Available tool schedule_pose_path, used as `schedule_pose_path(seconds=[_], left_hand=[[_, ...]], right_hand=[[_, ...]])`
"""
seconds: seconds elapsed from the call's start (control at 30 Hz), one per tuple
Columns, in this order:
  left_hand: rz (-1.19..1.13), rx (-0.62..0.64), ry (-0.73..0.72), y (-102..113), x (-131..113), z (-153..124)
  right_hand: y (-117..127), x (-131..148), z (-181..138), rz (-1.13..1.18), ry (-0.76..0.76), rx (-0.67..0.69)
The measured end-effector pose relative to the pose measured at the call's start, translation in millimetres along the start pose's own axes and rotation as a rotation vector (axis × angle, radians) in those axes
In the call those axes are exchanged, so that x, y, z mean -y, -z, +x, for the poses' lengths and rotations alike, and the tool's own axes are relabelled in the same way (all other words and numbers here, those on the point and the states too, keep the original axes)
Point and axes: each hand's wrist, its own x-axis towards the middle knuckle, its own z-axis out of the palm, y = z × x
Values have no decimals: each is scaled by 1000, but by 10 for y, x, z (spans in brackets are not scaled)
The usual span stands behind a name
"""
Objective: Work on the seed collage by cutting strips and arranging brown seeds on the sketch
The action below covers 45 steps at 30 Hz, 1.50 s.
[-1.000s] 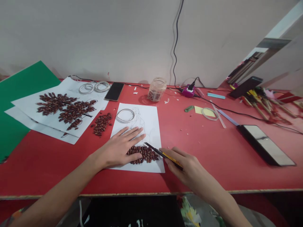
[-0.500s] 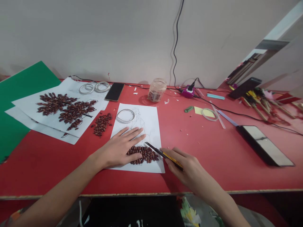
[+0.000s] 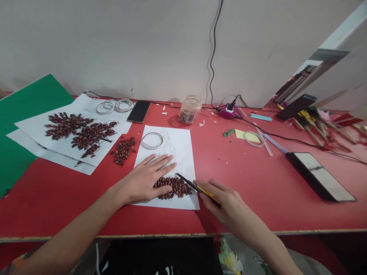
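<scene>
Knife [image 3: 189, 183] points forward and leftward from our grip, its long axis slanting across the seeds [image 3: 175, 191], blade tip foremost. Our right hand [image 3: 228, 200] is closed around the handle, so the blade lies ahead and left of it; whether it touches the seeds, we cannot tell. Left of that grip, our left hand [image 3: 147, 178] spreads flat on the paper [image 3: 185, 149]. Hands, knife and seeds match their places half a second ago.

Free tabletop [image 3: 266, 198] right of right hand [image 3: 228, 200], jar [image 3: 190, 109] obstructing behind
</scene>
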Motion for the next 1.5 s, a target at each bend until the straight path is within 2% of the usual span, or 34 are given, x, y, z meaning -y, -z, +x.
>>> schedule_pose_path(seconds=[0.87,1.03,1.23,1.33,1.5], left_hand=[[-15,15,8,14,-9,0],[-46,-25,-10,4,-3,-4],[-195,-150,-41,104,-6,102],[-200,-98,-104,174,-19,203],[-44,15,-178,265,-34,375]], right_hand=[[23,60,11,13,-5,-12],[15,56,23,12,-17,0],[26,70,49,79,-67,22],[57,111,60,118,-91,40],[98,162,58,104,-95,29]])
